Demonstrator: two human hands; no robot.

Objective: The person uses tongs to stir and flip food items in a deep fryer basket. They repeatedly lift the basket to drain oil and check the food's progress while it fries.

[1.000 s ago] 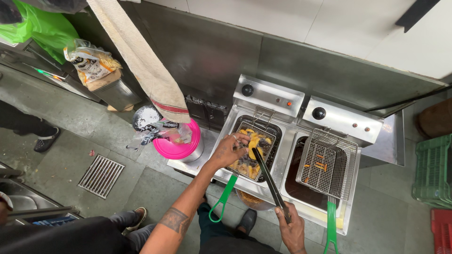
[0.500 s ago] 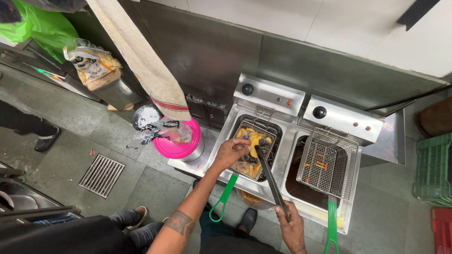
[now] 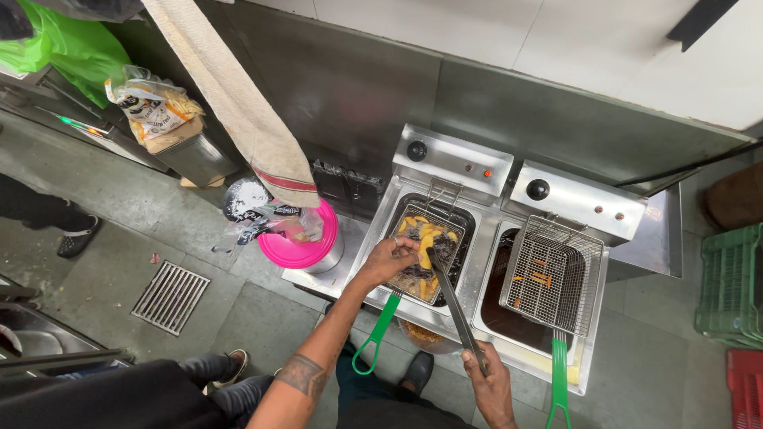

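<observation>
My left hand (image 3: 387,259) reaches over the left fryer basket (image 3: 412,274), its fingers pinched around yellow fried pieces (image 3: 427,241) lying in the wire mesh. My right hand (image 3: 491,384) grips the lower end of long dark tongs (image 3: 453,306), whose tips reach up into the same basket. This basket has a green handle (image 3: 375,337) and sits in the left well of a steel double fryer (image 3: 509,179). The right basket (image 3: 550,284), tilted over dark oil, holds a few small orange pieces.
A pink-lidded bucket (image 3: 296,248) with plastic wrappers on it stands left of the fryer. A cloth (image 3: 234,99) hangs above it. A floor drain grate (image 3: 170,297) lies at the lower left; another person's shoe (image 3: 76,240) is farther left. Green and red crates (image 3: 731,286) stack at the right.
My left hand has slid from the basket's middle to its near left edge. The tongs have swung slightly, tips staying in the basket.
</observation>
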